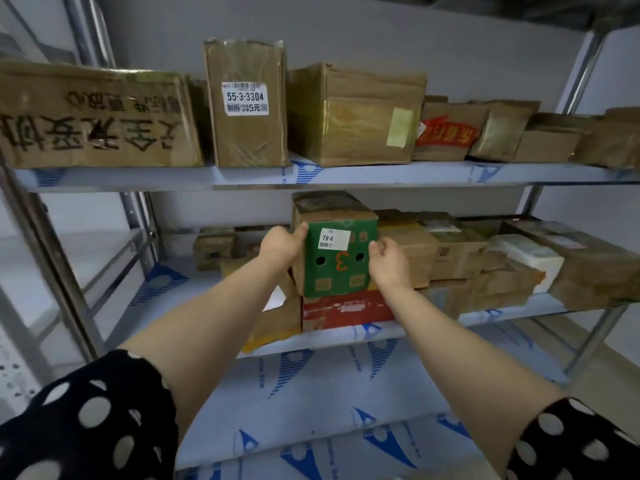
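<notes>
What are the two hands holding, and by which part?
The green box. The left hand grips its upper left edge, and the right hand grips its right edge.

— What sort of place are we looking at?
— It's looking like a parcel storeroom. Steel racks (pixel 34 237) are standing against a bare grey wall (pixel 381 36), and taped cardboard boxes (pixel 356 126) are crowding both shelves.
— What's marking them as parcels?
— White code stickers (pixel 245 98) are showing: "55-3-3304" on the tall box (pixel 247 143), "78-4" on the green box (pixel 341 275).
</notes>
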